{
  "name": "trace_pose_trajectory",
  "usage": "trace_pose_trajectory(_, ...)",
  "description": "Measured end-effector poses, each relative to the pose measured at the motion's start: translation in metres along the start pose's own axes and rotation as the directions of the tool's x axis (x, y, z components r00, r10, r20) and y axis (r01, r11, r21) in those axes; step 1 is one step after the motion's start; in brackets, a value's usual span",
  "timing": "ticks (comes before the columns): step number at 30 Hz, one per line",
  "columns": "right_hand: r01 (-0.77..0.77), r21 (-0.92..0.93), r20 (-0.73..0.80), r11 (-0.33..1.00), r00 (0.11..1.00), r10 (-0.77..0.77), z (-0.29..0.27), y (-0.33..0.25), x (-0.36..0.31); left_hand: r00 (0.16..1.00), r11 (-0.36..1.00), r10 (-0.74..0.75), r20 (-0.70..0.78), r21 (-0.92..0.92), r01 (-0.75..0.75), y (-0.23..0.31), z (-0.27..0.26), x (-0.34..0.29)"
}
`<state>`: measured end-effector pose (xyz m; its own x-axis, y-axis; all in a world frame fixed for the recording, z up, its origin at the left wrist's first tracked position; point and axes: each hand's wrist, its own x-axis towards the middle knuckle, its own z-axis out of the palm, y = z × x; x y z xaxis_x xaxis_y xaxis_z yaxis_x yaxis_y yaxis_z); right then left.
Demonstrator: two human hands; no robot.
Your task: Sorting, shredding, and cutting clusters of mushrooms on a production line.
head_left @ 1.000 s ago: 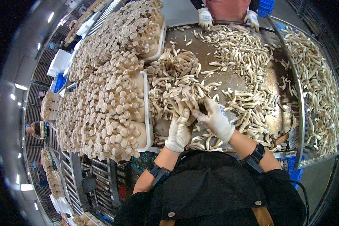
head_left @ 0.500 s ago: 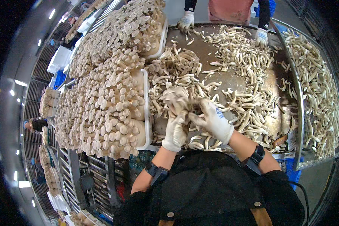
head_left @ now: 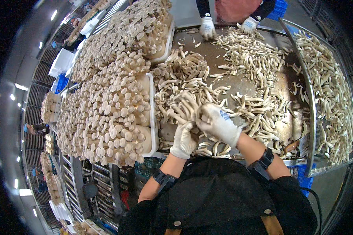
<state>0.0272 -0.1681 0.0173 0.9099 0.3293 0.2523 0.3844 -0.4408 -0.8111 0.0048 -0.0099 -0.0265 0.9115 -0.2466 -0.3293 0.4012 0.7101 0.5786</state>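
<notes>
In the near part, the white-gloved left hand [head_left: 183,139] is closed around the lower end of a beige bunch of slim mushrooms [head_left: 184,105], probably to steady it above the brown metal bench [head_left: 212,53]. The white-gloved right hand [head_left: 219,124] meets this end; whether it grips, I cannot tell. At left, a white plastic tray [head_left: 153,113] stands close, perhaps for easy reach. Farther, pale loose mushrooms [head_left: 250,49] lie scattered.

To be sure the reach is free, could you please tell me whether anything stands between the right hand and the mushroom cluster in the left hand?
Nothing visible does: the right hand is close beside the mushroom cluster held in the left hand; blur hides exact contact.
</notes>
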Motion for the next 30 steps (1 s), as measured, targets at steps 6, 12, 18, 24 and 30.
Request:
trace_pose_trajectory(6, 0.013, 0.1, -0.303, 0.995, 0.953, 0.018, -0.004, 0.003, 0.003, 0.983, 0.999, 0.021, 0.181, 0.044, -0.03, 0.013, 0.019, -0.003)
trace_pose_trajectory(12, -0.077, 0.144, 0.185, 0.987, 0.981, 0.049, -0.019, 0.003, -0.008, 0.994, 0.988, -0.077, 0.074, -0.13, 0.086, 0.012, -0.022, 0.006)
trace_pose_trajectory(18, -0.092, -0.023, -0.05, 0.996, 0.995, 0.091, -0.01, -0.009, 0.008, 0.989, 0.992, 0.095, 0.116, 0.075, -0.104, 0.007, 0.013, 0.0)
trace_pose_trajectory(24, -0.005, 0.26, 0.129, 0.966, 0.991, -0.03, -0.006, 0.001, 0.001, 0.997, 0.996, -0.06, 0.046, 0.075, 0.057, 0.017, -0.038, 0.006)
trace_pose_trajectory(30, 0.01, 0.047, 0.0, 0.999, 1.0, -0.01, 0.001, -0.011, 0.006, 0.995, 0.989, 0.022, 0.094, 0.144, -0.036, 0.013, 0.01, -0.009)
